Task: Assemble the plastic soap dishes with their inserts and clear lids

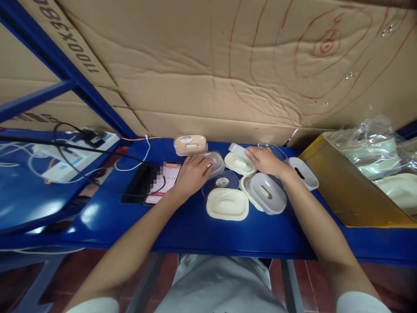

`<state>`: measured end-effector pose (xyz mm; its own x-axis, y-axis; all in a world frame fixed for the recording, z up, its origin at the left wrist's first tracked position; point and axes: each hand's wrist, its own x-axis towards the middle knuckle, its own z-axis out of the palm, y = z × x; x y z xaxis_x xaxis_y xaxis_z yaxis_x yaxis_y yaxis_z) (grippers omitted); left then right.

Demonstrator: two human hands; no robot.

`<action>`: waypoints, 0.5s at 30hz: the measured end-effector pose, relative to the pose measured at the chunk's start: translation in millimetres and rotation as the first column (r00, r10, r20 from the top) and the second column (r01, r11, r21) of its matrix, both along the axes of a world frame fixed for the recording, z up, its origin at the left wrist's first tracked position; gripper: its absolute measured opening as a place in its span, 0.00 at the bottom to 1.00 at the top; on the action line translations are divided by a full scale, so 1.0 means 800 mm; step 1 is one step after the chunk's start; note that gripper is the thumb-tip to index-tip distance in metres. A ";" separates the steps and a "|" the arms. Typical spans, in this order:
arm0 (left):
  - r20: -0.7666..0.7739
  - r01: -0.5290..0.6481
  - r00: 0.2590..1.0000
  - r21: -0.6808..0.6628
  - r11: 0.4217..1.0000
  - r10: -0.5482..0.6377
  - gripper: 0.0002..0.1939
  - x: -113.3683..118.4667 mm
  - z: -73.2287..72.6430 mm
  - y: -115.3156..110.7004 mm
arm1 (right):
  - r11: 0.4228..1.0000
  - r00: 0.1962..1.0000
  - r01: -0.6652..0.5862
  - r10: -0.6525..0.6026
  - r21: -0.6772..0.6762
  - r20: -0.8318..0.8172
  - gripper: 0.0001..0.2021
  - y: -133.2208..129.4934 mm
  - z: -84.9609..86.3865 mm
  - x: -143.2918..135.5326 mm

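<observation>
My left hand (194,173) is closed on the near-left side of a clear plastic cover (217,161), its fingers curled against the edge. My right hand (266,160) has its fingertips on a small pale box-like piece (237,150), tilted above a cream lid (240,163) with a raised handle. Nearer me lie another cream lid (227,205), a clear cover with a round sticker (223,181) and a grey oval container (269,193) with a slot in its middle. That container overlaps a cream piece. My right palm hides part of what is under it.
A peach container (190,145) with a sticker stands at the back. Left of my hand are a lit phone (164,182) and a dark device. Cables and a power strip (81,156) lie far left. A taped carton (339,187) of bagged pale parts stands right, beside a white slotted piece (303,174).
</observation>
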<state>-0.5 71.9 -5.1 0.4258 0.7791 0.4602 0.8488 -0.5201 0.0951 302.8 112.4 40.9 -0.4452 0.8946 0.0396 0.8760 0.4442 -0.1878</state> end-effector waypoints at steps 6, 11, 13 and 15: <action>-0.116 0.068 0.991 -0.021 0.997 -0.070 0.11 0.010 0.006 -0.019 | 0.993 0.997 0.069 -0.070 0.093 0.014 0.24 -0.006 0.030 0.016; -0.180 0.035 0.983 -0.051 0.998 -0.044 0.13 0.011 0.011 -0.025 | 0.968 0.979 0.143 -0.169 0.206 0.116 0.25 -0.024 0.056 0.027; -0.210 0.011 0.978 -0.064 0.998 -0.024 0.14 0.013 0.014 -0.028 | 0.960 0.963 0.168 -0.208 0.222 0.172 0.24 -0.030 0.058 0.026; -0.241 -0.012 0.971 -0.079 0.997 -0.007 0.15 0.015 0.017 -0.032 | 0.969 0.949 0.178 -0.215 0.173 0.230 0.22 -0.035 0.057 0.023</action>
